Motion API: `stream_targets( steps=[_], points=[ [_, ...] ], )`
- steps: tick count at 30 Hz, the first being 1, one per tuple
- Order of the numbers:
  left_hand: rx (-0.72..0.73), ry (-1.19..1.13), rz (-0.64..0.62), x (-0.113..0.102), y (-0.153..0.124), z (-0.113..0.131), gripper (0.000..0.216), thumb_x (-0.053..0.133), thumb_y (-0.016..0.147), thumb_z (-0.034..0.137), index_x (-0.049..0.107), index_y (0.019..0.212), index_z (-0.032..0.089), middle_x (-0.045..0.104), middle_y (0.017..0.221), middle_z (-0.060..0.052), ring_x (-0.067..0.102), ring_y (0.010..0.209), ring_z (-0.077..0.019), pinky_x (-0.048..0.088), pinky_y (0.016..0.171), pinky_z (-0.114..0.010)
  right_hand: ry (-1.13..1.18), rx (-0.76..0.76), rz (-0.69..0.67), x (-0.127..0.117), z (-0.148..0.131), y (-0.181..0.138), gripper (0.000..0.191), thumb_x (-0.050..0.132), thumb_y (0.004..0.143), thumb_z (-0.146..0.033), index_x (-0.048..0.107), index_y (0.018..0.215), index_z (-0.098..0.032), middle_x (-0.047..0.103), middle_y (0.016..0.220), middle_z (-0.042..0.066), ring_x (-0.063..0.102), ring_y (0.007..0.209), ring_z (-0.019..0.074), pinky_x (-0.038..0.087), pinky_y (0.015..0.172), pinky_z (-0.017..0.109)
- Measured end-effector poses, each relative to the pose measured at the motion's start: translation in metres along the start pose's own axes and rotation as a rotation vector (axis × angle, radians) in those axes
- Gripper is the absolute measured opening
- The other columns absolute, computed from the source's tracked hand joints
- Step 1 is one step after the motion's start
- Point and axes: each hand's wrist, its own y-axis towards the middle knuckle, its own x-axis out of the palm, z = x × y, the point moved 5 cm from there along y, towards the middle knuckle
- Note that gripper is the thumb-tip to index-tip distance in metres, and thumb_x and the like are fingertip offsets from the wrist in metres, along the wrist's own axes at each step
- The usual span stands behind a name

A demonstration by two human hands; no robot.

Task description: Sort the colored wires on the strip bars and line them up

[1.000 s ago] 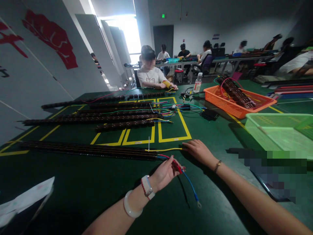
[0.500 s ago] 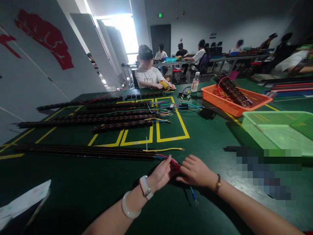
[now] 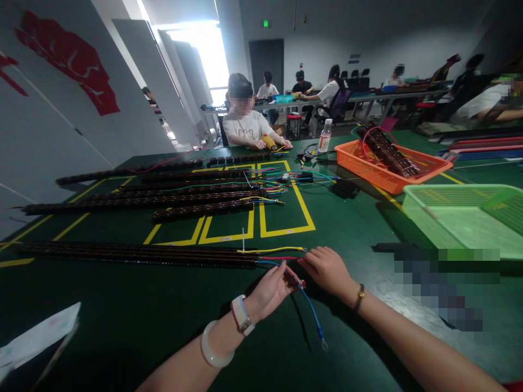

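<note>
My left hand [image 3: 273,293] is closed around a blue wire [image 3: 311,308], whose free end hangs down past the fingers to a ring terminal [image 3: 324,343]. Pinched in the fingers of my right hand [image 3: 332,272] is the end of a red wire [image 3: 281,258], stretched fairly straight. Both wires come out of the right end of a long dark ribbed bundle [image 3: 143,255] lying on the green table. Above them a yellow wire [image 3: 281,250] with a ring terminal lies loose, touched by neither hand. A white cable tie [image 3: 243,240] sticks up from the bundle's end.
Several similar dark bundles [image 3: 204,208] lie farther back across yellow tape outlines. To the right stand an orange basket [image 3: 368,174] and a green basket [image 3: 449,238]. A bottle [image 3: 325,137] is near the far edge, where a co-worker [image 3: 245,122] sits. Paper [image 3: 44,337] lies at lower left.
My right hand has moved up and slightly right, drawing the red wire out straight from the bundle. More of the blue wire now shows below my left hand, which has stayed nearly in place.
</note>
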Motion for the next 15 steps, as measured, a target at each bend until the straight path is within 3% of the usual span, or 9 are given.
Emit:
stream_targets(
  steps=[6, 15],
  points=[
    [-0.013, 0.027, -0.012, -0.002, 0.000, 0.000, 0.029, 0.050, 0.087, 0.034, 0.053, 0.066, 0.014, 0.053, 0.062, -0.002, 0.053, 0.062, -0.0131, 0.045, 0.075, -0.033, -0.050, 0.004, -0.050, 0.014, 0.013, 0.003, 0.029, 0.048, 0.092, -0.032, 0.059, 0.069, -0.018, 0.059, 0.064, 0.002, 0.048, 0.065, 0.0151, 0.027, 0.064, 0.028],
    [-0.006, 0.046, -0.022, -0.003, 0.000, -0.001, 0.036, 0.047, 0.087, 0.036, 0.047, 0.058, 0.017, 0.044, 0.053, 0.000, 0.047, 0.055, -0.0128, 0.040, 0.061, -0.029, -0.103, -0.057, -0.084, 0.025, 0.010, 0.010, 0.027, 0.047, 0.092, -0.025, 0.058, 0.069, -0.017, 0.060, 0.065, 0.004, 0.047, 0.062, 0.0149, 0.026, 0.063, 0.029]
  ],
)
